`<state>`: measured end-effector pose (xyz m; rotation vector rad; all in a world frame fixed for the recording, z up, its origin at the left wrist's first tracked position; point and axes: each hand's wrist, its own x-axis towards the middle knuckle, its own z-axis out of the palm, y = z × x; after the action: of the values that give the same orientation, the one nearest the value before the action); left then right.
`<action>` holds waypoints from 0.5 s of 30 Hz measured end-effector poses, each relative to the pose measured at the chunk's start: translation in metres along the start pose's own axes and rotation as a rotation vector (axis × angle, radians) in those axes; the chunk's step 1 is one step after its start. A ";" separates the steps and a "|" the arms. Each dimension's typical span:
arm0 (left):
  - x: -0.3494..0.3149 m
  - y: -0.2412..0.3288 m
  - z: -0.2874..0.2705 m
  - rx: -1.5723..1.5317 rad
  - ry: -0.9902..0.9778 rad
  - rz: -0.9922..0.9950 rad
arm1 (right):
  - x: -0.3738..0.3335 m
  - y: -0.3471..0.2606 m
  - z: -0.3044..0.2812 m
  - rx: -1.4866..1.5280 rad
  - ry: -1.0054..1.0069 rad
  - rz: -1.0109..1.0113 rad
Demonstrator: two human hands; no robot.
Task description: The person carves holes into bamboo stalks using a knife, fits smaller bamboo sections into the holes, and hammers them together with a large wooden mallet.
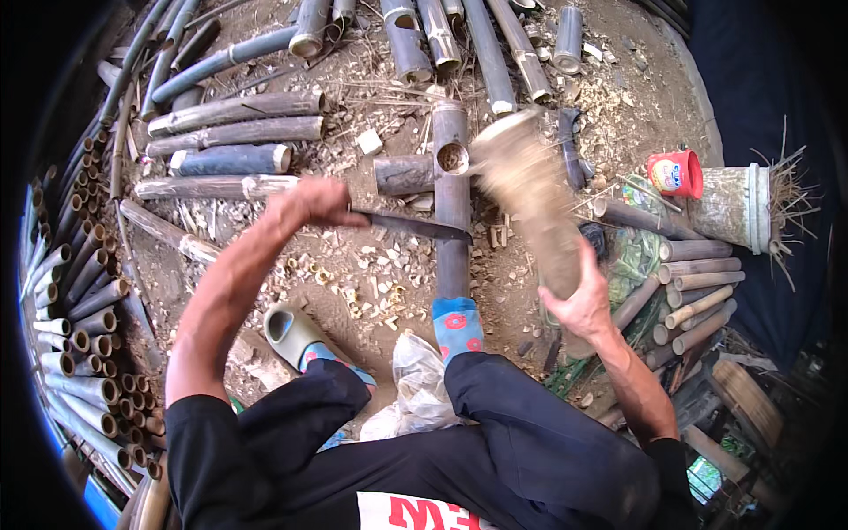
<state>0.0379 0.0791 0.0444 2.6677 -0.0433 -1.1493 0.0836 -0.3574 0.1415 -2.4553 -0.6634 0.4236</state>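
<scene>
My left hand (309, 203) is wrapped round the handle of a long dark-bladed knife (415, 224). Its blade reaches right, across a dark bamboo tube (453, 199) that points away from me. A round hole (453, 159) is cut in the tube's top side, just beyond the blade. Under the far part of the tube lies a short bamboo piece (402, 176), crosswise. My foot in a blue patterned sock (456, 325) is at the tube's near end. On the right, my right hand (581, 296) grips a wooden mallet (527, 181), raised and smeared by motion.
Cut bamboo tubes (234, 124) lie at the far left, with many stacked upright (88, 318) along the left edge. Wood chips (380, 274) cover the dirt floor. Right of me are a red packet (676, 174), a dirty bucket (733, 208) and a bamboo pile (698, 283).
</scene>
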 end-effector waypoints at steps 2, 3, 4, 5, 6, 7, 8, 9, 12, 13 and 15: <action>-0.008 0.035 -0.065 0.257 0.086 -0.002 | 0.014 0.000 -0.010 0.216 0.225 -0.152; -0.005 0.046 -0.079 0.334 0.138 0.047 | 0.018 0.006 -0.008 0.309 0.232 -0.117; 0.019 0.066 -0.088 0.417 0.209 0.155 | 0.014 0.020 -0.019 0.363 0.275 -0.048; 0.012 0.050 -0.073 0.335 0.252 0.097 | 0.016 0.019 -0.021 0.474 0.306 -0.027; -0.001 0.036 -0.050 0.314 0.225 0.014 | 0.015 0.014 -0.021 0.531 0.293 -0.009; -0.009 0.012 -0.002 0.232 0.318 0.029 | 0.013 0.007 -0.023 0.579 0.286 0.010; -0.030 0.027 0.028 0.073 0.486 0.026 | 0.007 0.010 -0.025 0.610 0.288 0.053; -0.048 0.027 0.069 -0.089 0.745 0.091 | 0.003 0.008 -0.023 0.606 0.278 0.060; -0.073 0.063 0.113 -0.276 0.774 -0.016 | -0.001 0.021 -0.012 0.545 0.240 0.086; -0.074 0.068 0.115 -0.264 0.657 -0.064 | -0.002 0.024 -0.012 0.507 0.220 0.106; -0.076 0.081 0.117 -0.264 0.461 -0.122 | -0.003 0.023 -0.014 0.503 0.178 0.099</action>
<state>-0.0937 -0.0144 0.0391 2.6474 0.3295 -0.4994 0.0950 -0.3816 0.1397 -2.0196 -0.3127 0.3537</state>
